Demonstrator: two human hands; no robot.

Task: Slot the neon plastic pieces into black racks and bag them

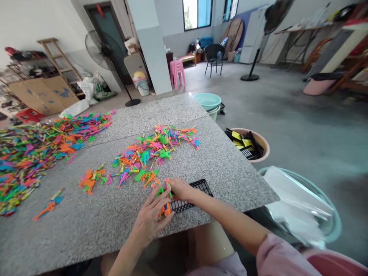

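Note:
At the table's near edge lies a black plastic mesh basket [202, 186], shallow and long, its left end partly covered by my hands. My left hand [151, 214] curves round several small orange, green and blue plastic toys [165, 210] at that left end. Close against it, my right hand [181, 190] has its fingers bent down at a pink and green piece; its fingertips are mostly hidden. Just beyond my hands spreads a pile of bright plastic toys [155, 149]. To the left are a smaller cluster [91, 178] and one single toy [50, 207].
A large heap of coloured toys [37, 149] covers the left of the granite table [230, 176]. On the floor to the right stand a tub of black baskets [250, 143], a basin with clear plastic bags [299, 203] and green buckets [208, 101]. Fans [105, 51] stand behind.

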